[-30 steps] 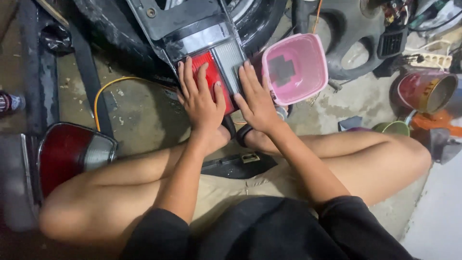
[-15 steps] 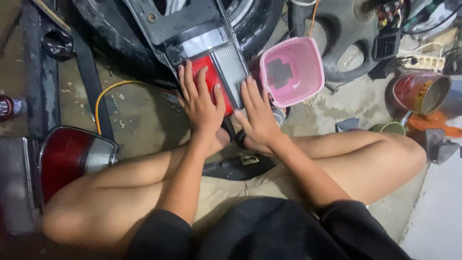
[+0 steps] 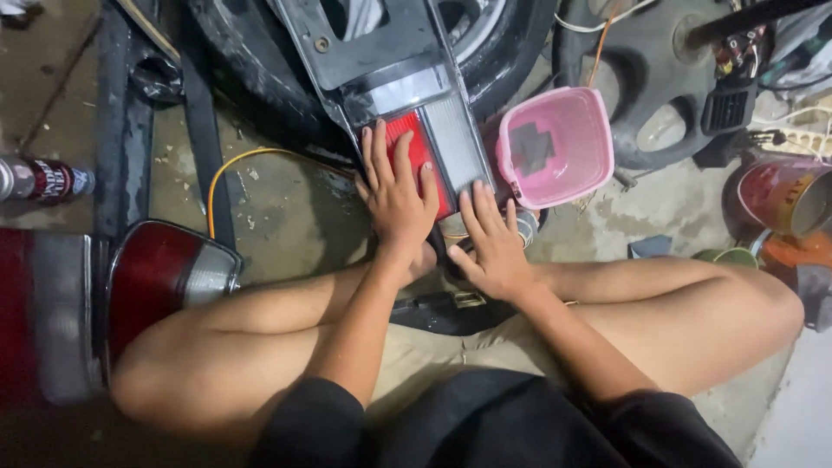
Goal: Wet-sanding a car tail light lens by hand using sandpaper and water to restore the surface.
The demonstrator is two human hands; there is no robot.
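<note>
I sit cross-legged on a concrete floor. A tail light assembly [image 3: 451,143] with a red lens and a clear ribbed lens lies in front of me, its black housing [image 3: 373,43] leaning on a tyre. My left hand [image 3: 396,195] lies flat, fingers spread, on the red lens. My right hand [image 3: 491,243] rests flat on the lower end of the clear lens, fingers apart. Neither hand grips anything.
A pink plastic basket [image 3: 555,147] sits just right of the light. A black tyre [image 3: 251,82] and a wheel cover [image 3: 659,95] lie behind. Another red tail light [image 3: 160,282] is at my left knee, with a yellow wire [image 3: 227,165], a can [image 3: 43,179] and paint tins [image 3: 784,195].
My right hand has slid back toward me, down to the lower end of the clear lens. My left hand stays pressed on the red lens.
</note>
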